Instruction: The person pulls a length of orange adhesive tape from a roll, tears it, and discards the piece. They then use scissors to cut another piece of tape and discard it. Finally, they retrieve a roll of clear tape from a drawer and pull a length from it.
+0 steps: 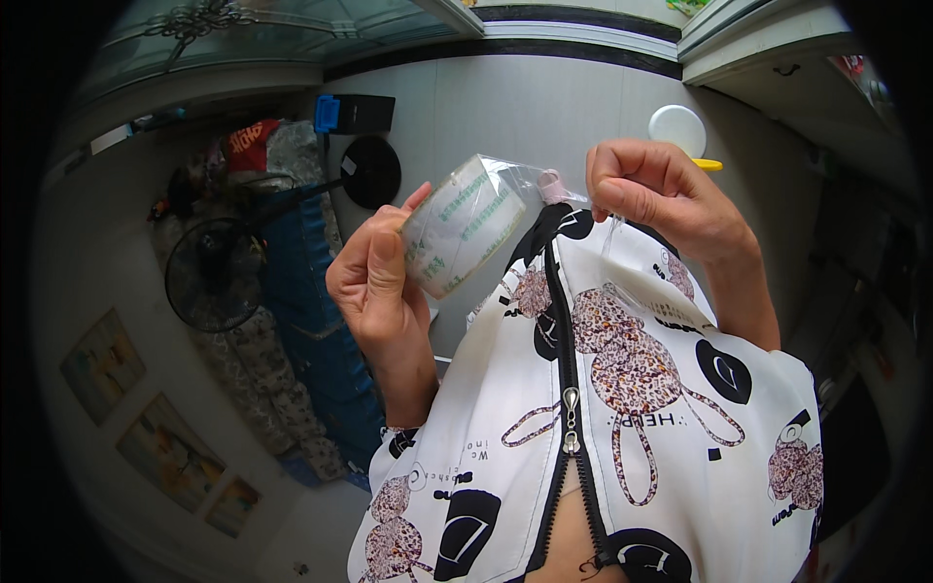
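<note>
A wide roll of clear packing tape (466, 226) with green printing is in my left hand (383, 277), the thumb in front and the fingers at its left end. From the roll's upper right a loose clear strip (521, 175) runs twisted across to my right hand (660, 189). My right thumb and forefinger pinch its end, and a crumpled bit of the strip hangs just below them. Both hands are raised in front of my white printed zip-up top (634, 452).
A pedestal fan (215, 273) stands at the left beside a sofa with a blue cover (302, 291). Farther off are a black bin (364, 114) with a blue part and a white round lid or stool (678, 130). Glass sliding doors (291, 33) border the floor.
</note>
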{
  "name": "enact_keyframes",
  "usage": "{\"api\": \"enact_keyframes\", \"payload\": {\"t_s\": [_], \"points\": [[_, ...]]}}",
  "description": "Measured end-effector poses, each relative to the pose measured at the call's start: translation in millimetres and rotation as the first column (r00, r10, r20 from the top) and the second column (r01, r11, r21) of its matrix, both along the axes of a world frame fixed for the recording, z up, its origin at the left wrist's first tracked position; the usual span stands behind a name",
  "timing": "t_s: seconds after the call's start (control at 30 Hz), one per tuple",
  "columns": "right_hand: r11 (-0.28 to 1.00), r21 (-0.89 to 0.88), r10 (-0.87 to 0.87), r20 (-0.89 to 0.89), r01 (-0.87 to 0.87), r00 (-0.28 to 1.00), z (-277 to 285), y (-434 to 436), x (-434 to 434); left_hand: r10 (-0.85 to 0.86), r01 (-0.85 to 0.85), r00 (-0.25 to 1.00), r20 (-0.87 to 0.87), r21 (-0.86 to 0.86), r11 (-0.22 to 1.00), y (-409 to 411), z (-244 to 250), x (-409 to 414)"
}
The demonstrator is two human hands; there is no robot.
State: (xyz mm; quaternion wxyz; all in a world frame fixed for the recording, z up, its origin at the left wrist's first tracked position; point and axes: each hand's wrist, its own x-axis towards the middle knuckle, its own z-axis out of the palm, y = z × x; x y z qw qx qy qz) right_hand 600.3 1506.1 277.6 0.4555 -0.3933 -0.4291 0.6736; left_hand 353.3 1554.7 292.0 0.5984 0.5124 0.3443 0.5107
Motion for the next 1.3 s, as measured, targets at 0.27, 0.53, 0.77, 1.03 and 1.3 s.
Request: {"api": "enact_keyframes", "payload": {"t_s": [0.27,0.53,0.77,1.03,1.3], "points": [[0.997,-0.067,0.037,-0.021,-0.038,0.999,2.3,-7.5,10.5,-0.038,0.043,0.995,0.094,-0.061,0.997,-3.3,3.0,6.1],[0.995,-0.091,0.037,-0.044,-0.041,0.998,-0.6,-13.5,20.0,0.09,-0.051,0.972,0.215,-0.182,0.982,-3.2,3.1,8.4],[0.994,-0.101,0.028,-0.052,-0.033,0.998,1.9,-18.7,31.7,-0.034,0.114,0.936,0.351,-0.21,0.971,0.3,0.5,1.8],[0.989,-0.064,-0.136,-0.057,0.133,0.989,2.7,-23.4,69.4,0.142,-0.046,0.895,0.422,-0.228,0.973,26.0,6.2,-39.7],[0.993,0.012,-0.115,0.201,0.115,0.973,4.2,-14.8,70.6,0.052,0.37,0.558,0.828,-0.304,0.878,24.9,-29.3,-19.6]]}}
